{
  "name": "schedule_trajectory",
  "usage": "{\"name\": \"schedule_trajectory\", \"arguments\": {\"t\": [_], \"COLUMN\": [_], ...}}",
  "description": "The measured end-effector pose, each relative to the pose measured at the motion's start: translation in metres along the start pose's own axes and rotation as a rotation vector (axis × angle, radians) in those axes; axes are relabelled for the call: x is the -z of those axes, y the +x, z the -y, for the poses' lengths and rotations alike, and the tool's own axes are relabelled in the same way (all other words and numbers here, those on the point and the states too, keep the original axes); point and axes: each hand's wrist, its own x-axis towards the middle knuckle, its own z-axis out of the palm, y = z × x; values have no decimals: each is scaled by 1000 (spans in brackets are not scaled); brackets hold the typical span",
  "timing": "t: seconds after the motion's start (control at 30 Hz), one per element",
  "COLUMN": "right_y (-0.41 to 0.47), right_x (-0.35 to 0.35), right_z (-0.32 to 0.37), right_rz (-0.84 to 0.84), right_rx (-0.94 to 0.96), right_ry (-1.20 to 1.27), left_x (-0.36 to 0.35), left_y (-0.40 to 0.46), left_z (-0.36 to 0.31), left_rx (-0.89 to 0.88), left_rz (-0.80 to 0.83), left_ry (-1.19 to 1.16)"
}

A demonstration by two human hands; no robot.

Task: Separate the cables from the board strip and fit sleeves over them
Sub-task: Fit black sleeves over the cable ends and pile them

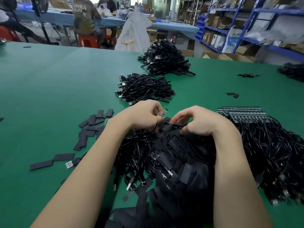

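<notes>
My left hand (144,115) pinches a thin black cable whose small green board end (164,112) sticks up past its fingertips. My right hand (199,120) hovers with curled fingers over a heap of flat black sleeves (172,145), its fingertips touching the top ones; whether it grips a sleeve is unclear. To the right lies the board strip (246,114), a row of joined boards with many black cables (271,153) trailing toward me. Loose USB cables (136,162) lie under my forearms.
Two piles of sleeved cables sit further out on the green table (49,88), a near pile (144,88) and a far pile (166,60). Loose sleeves (92,127) are scattered left. People sit at a far table; blue shelving (246,30) stands at right.
</notes>
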Motion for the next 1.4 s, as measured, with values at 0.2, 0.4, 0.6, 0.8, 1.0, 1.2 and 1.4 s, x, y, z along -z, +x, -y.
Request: {"name": "schedule_trajectory", "arguments": {"t": [0.2, 0.4, 0.6, 0.8, 1.0, 1.2, 1.4], "right_y": [4, 5, 7, 8, 10, 13, 14], "right_x": [-10, -6, -13, -16, -19, -25, -26], "right_z": [-1, -15, -13, -12, -6, -2, -3], "right_rz": [6, -174, -196, -256, -306, -359, -377], "right_rx": [-35, 98, 180, 186, 167, 174, 232], "right_ry": [-75, 131, 595, 705, 821, 863, 1296], "left_x": [11, 11, 6, -1, -2, -2, 1], "left_y": [-6, -6, -4, -3, -4, -5, -6], "left_z": [3, 7, 6, 5, 5, 5, 7], "left_rx": [80, 6, -15, 37, 78, 40, 53], "left_rz": [154, 99, -52, -96, -71, -65, -83], "left_ry": [46, -53, -275, -496, -689, -692, -845]}}
